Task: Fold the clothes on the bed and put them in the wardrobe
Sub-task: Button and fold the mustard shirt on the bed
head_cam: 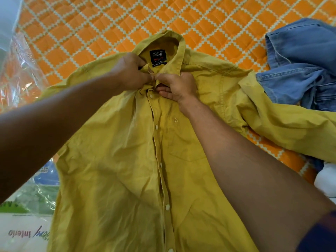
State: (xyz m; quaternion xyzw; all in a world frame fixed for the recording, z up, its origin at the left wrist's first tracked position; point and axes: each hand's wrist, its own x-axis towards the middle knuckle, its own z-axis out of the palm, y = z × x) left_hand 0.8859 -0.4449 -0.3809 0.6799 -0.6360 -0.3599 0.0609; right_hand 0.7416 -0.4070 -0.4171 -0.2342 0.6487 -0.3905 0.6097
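Risk: the shirt is lying face up on the bed, and cloth is bunching just below the collar. If the pinch is slipping, the top button is probably missing its hole and the front is closing skewed. The sleeve right of the collar is lying against the jeans and may be dragging them at folding.

The left hand is pinching the front edge just below the collar. The right hand is gripping the opposite edge, fingers curled.

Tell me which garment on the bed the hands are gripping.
The yellow shirt: left hand and right hand both pinch its collar. The blue denim garment lies crumpled at the right, untouched.
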